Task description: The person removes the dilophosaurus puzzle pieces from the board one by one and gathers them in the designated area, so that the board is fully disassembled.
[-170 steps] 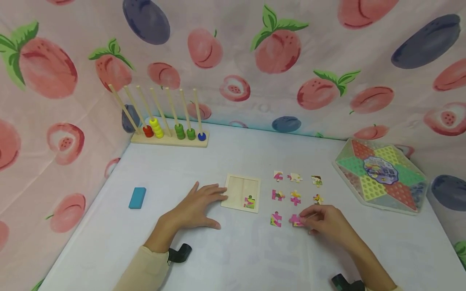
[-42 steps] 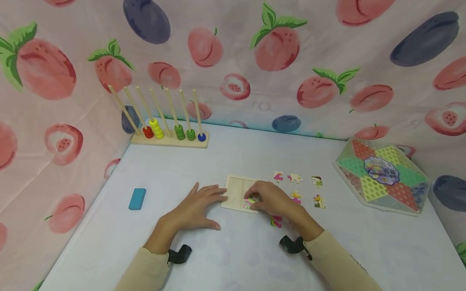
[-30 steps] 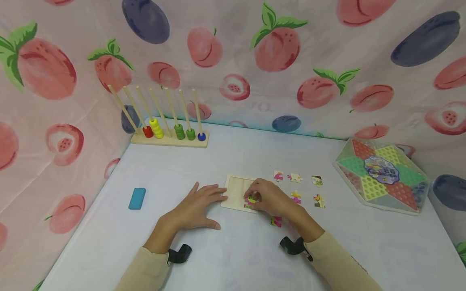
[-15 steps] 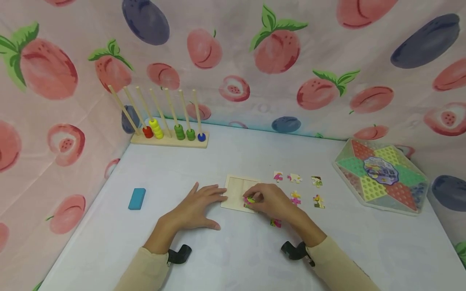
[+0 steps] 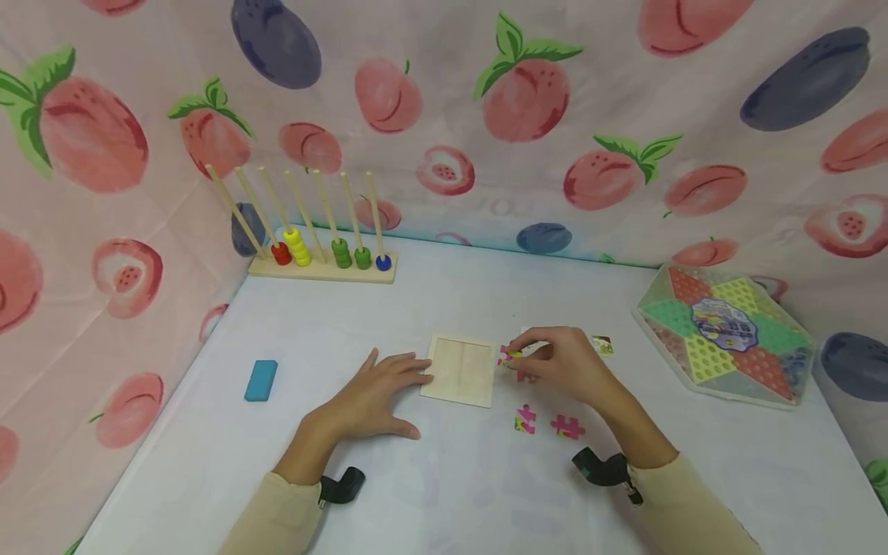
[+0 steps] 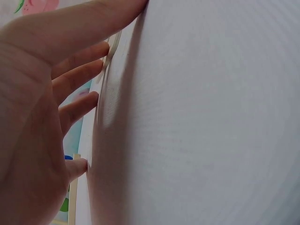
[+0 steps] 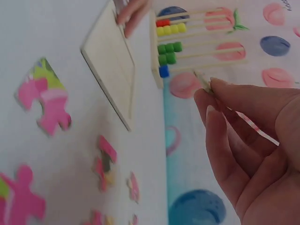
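My right hand (image 5: 565, 362) pinches a pink-and-green jigsaw puzzle piece (image 5: 509, 355) between thumb and fingertips, just past the right edge of the wooden puzzle tray (image 5: 454, 378). In the right wrist view the piece (image 7: 203, 81) appears nearly edge-on, lifted off the table. The tray's wooden bottom is bare. My left hand (image 5: 378, 393) lies spread on the table, its fingertips touching the tray's left rim. Loose puzzle pieces lie right of the tray: one pink-and-green piece (image 5: 525, 418), one mostly pink piece (image 5: 568, 427), and others partly hidden under my right hand.
A wooden bead abacus (image 5: 322, 266) with upright rods stands at the back left. A blue block (image 5: 260, 380) lies left of my left hand. At the right sits a hexagonal Chinese checkers box (image 5: 724, 335). One puzzle piece (image 5: 603, 345) lies behind my right hand.
The piece in the tray's lower right corner has been lifted out by my right hand, which has moved right and slightly back with it. My left hand has stayed in place.
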### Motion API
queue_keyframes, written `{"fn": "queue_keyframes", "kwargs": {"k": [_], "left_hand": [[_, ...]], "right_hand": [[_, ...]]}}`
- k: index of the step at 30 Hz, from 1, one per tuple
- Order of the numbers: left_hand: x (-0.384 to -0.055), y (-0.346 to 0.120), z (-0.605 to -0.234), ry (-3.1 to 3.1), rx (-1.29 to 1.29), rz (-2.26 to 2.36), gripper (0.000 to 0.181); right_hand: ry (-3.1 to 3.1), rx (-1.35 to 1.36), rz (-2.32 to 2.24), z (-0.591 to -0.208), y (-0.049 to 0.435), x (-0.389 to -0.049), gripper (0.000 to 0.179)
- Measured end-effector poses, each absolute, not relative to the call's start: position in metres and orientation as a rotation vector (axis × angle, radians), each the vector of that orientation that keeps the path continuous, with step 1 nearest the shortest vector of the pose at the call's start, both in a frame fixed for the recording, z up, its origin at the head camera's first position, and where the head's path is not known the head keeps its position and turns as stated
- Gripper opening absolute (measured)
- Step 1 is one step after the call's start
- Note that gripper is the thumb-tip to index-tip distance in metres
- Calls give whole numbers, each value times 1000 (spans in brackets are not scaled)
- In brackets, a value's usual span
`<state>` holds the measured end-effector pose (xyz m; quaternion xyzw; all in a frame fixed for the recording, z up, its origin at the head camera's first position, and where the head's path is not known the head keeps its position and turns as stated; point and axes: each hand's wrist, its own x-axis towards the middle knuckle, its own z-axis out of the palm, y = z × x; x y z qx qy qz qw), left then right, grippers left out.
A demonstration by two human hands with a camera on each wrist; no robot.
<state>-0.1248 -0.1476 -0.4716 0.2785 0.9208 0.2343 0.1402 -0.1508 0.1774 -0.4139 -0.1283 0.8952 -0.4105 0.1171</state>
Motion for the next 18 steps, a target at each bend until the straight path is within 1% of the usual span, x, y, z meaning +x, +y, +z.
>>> {"fn": "queue_keyframes", "kwargs": {"k": [5,8,18], "left_hand": [[-125,-147,-474,2661,795,689,81],[-125,-147,-475,2660,792,695,81],[-125,-148,-476,2666,804,673,81]], "right_hand": [[2767,-394,-1123,-402,205,-143,20],[2796,-361,-1103,-400,224,-134,20],[2725,-186,-1041,-413,274,-103,20]]}}
